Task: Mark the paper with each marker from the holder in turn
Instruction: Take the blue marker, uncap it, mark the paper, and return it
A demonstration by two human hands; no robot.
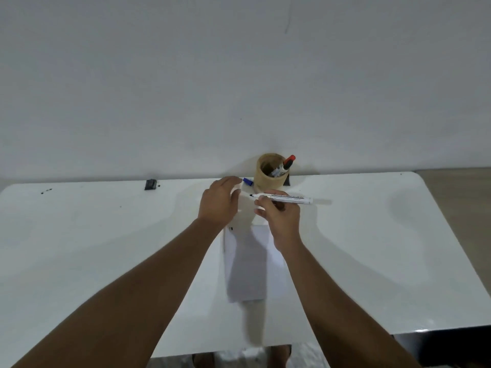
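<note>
A white sheet of paper (249,264) lies on the white table (106,235), with a small black mark near its top left corner. My right hand (279,216) holds an uncapped white marker (287,199) level above the paper, its black tip pointing left. My left hand (219,200) hovers just left of the tip, fingers curled; whether it holds a cap is hidden. Behind them stands a tan round holder (271,176) with a red-capped marker (288,162) and another marker inside. A blue-capped marker (247,181) lies left of the holder.
A small black object (150,184) sits at the table's back edge on the left, with dark specks (46,192) further left. A white wall rises right behind the table. The table's rounded right corner and front edge are in view.
</note>
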